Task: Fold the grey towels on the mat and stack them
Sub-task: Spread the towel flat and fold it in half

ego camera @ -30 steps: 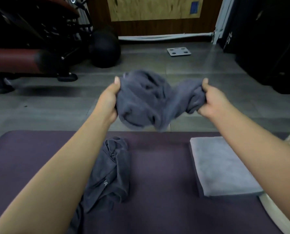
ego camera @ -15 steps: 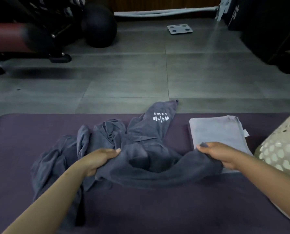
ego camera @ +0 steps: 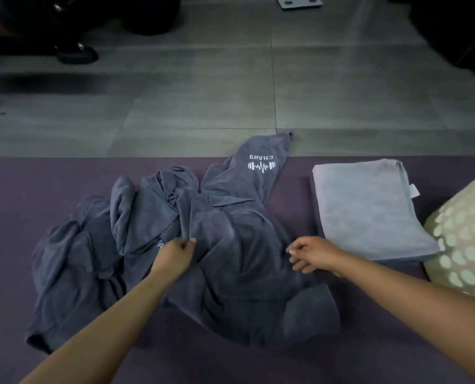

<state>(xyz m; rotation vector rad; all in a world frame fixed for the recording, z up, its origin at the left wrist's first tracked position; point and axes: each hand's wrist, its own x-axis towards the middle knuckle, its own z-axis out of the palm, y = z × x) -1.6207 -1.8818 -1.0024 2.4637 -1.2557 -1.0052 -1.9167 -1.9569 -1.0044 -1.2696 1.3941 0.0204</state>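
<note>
Landmark: the folded light grey towel [ego camera: 369, 209] on the purple mat [ego camera: 286, 361].
Left of it: a narrow strip of bare mat, then the rumpled dark grey towel [ego camera: 236, 261] with the printed logo, its far corner hanging over the mat edge onto the tiled floor [ego camera: 203, 106].
Further left: a second crumpled dark towel [ego camera: 78, 267], touching the first.
Right of it: a cream perforated basket [ego camera: 463, 245], just beside the towel.
Nearer than it: open mat, crossed by two forearms.
Beyond it: open floor, then a bathroom scale [ego camera: 298, 1] and dark gym equipment [ego camera: 73, 37].
</note>
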